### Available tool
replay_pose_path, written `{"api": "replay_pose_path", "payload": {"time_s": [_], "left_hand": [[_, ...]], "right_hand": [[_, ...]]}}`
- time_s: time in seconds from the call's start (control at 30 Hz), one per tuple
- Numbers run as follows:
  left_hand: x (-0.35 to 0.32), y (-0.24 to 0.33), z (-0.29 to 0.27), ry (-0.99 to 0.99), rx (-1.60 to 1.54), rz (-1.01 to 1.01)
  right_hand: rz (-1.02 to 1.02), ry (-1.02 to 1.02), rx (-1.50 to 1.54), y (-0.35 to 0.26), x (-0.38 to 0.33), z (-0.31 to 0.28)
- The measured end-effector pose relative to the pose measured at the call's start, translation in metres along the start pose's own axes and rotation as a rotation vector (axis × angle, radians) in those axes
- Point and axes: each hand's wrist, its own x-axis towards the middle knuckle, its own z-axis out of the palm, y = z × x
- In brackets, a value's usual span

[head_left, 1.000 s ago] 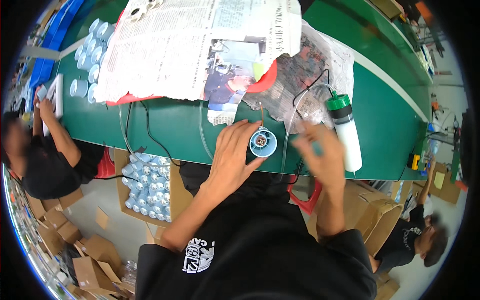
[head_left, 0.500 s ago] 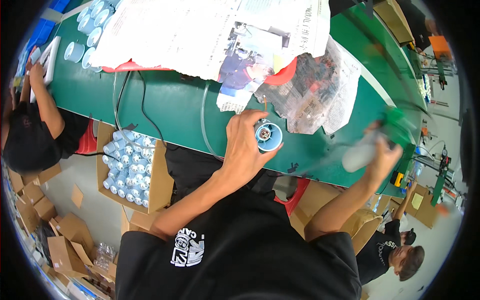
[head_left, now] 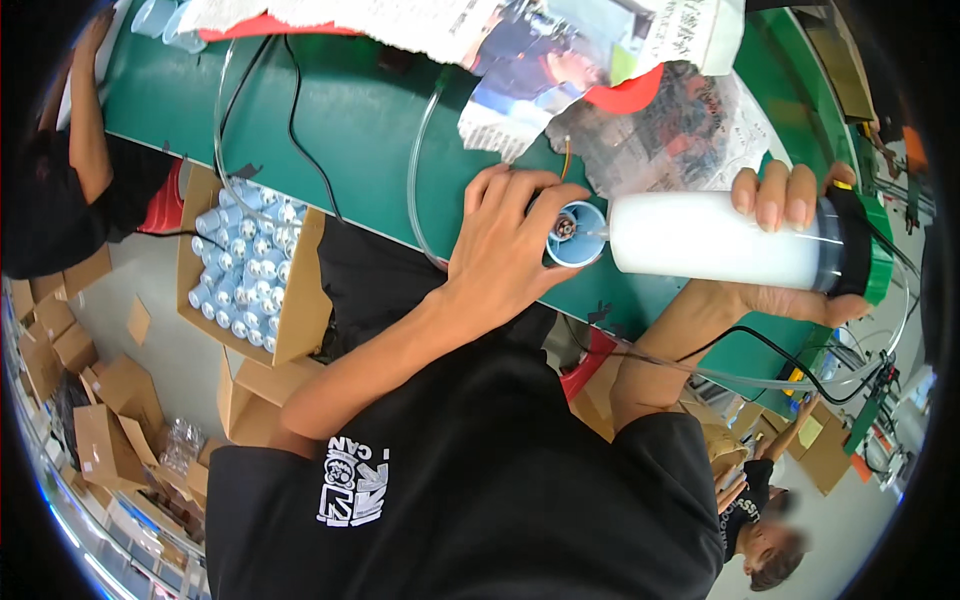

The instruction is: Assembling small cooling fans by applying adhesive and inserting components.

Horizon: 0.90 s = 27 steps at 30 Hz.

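My left hand (head_left: 505, 225) grips a small light blue plastic cup (head_left: 590, 218) by its side, its open mouth facing up. A round metal-coloured part sits inside the cup, and an orange wire (head_left: 567, 158) sticks out beyond it. My right hand (head_left: 772, 200) is wrapped round a large glue dispensing syringe (head_left: 690, 238), a translucent barrel with white contents, a black collar and a green cap. It lies nearly level, and its narrow tip reaches over the cup's rim; whether it touches the part inside I cannot tell.
Newspaper sheets (head_left: 400, 25) partly cover a red container (head_left: 630, 92) on the green table (head_left: 360, 120). A clear hose (head_left: 412, 180) and black cables cross the edge. Below left stands a carton (head_left: 300, 320) of similar blue cups. Co-workers are at both sides.
My right hand has brought the syringe from the right, where it was blurred, to the cup. My left hand still holds the cup. The view has shifted, with the newspaper now higher.
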Motion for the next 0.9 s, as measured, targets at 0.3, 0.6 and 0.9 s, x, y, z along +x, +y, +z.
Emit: {"api": "replay_pose_path", "payload": {"time_s": [0.3, 0.6, 0.9], "left_hand": [[0.0, -0.001, 0.002, -0.017, 0.003, -0.014], [0.0, -0.001, 0.002, -0.014, 0.013, -0.019], [-0.001, -0.001, 0.002, -0.007, 0.001, -0.014]], "right_hand": [[0.008, 0.065, -0.013, 0.011, -0.004, -0.001], [-0.034, 0.153, -0.076, 0.017, -0.003, 0.01], [0.001, -0.001, -0.162, 0.012, -0.005, 0.011]]}}
